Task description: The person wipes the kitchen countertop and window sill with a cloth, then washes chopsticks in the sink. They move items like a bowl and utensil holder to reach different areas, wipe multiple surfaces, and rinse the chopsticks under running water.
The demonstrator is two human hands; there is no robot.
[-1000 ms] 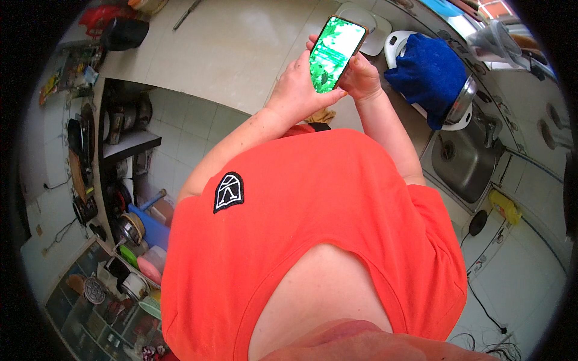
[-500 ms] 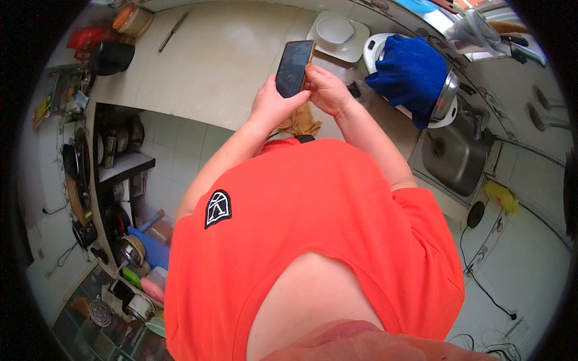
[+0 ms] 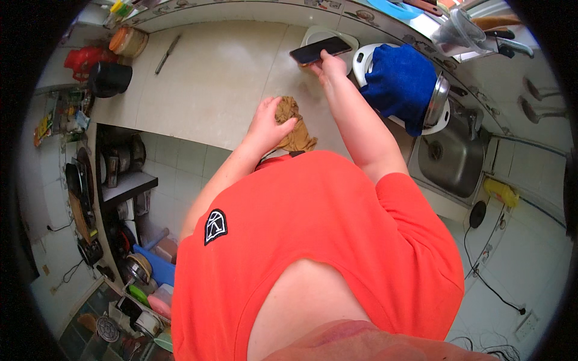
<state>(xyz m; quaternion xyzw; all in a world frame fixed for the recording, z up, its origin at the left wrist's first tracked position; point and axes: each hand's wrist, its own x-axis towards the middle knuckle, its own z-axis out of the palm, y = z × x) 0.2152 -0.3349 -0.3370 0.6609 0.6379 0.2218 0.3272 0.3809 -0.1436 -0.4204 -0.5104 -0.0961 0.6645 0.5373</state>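
My right hand [image 3: 332, 67] is closed on a dark smartphone [image 3: 320, 50], held at its near edge toward the back of the counter. The phone lies in front of a square white plate [image 3: 351, 43] and hides most of it, including the bowl there. Nearer to me, my left hand [image 3: 265, 124] holds nothing, its thumb and fingers apart. It hovers at the left side of a crumpled brown cloth [image 3: 295, 133] on the counter [image 3: 217, 78]; whether it touches the cloth I cannot tell.
At the right, a blue cloth [image 3: 402, 84] covers a white rack beside a metal sink [image 3: 451, 162]. Far left on the counter are a thin knife [image 3: 167, 54], a black container [image 3: 110, 79] and an orange-lidded jar [image 3: 127, 42]. Shelves with cookware [image 3: 123, 153] sit below.
The phone was in both hands; my left hand has let go and dropped nearer me beside the brown cloth. My right hand has carried the phone away and rightward, turning it sideways.
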